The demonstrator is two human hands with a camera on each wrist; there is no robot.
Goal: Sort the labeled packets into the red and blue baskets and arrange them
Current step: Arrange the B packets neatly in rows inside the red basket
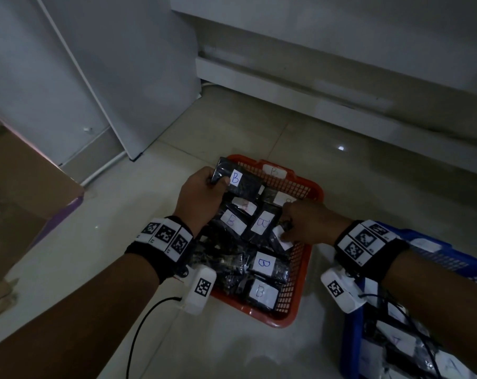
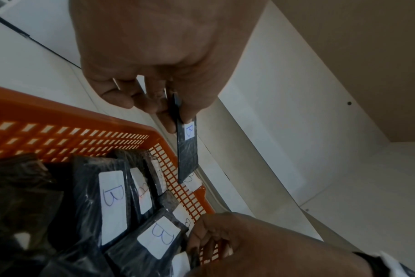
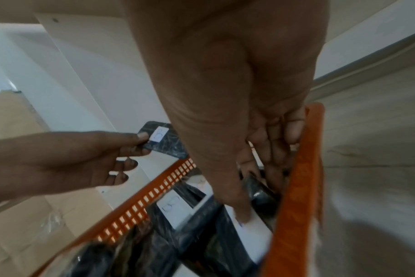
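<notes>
A red basket (image 1: pixel 284 318) on the floor holds several black packets with white "B" labels. Over its far left corner, my left hand (image 1: pixel 218 181) pinches one black "B" packet (image 1: pixel 240 179) by its end, lifted above the pile. The left wrist view shows this packet (image 2: pixel 188 150) edge-on between thumb and fingers (image 2: pixel 168 112). My right hand (image 1: pixel 286 231) reaches into the basket's right side, where thumb and curled fingers grip a white-labelled packet (image 3: pixel 251 230) against the rim (image 3: pixel 296 187); its letter is hidden. At the lower right stands a blue basket (image 1: pixel 352 337) with labelled packets.
A cardboard box (image 1: pixel 26 187) sits at the left. A white panel (image 1: pixel 95 77) and a white furniture base (image 1: pixel 341 77) close off the back. A black cable (image 1: pixel 144 324) trails from the left wrist camera over the pale tiled floor.
</notes>
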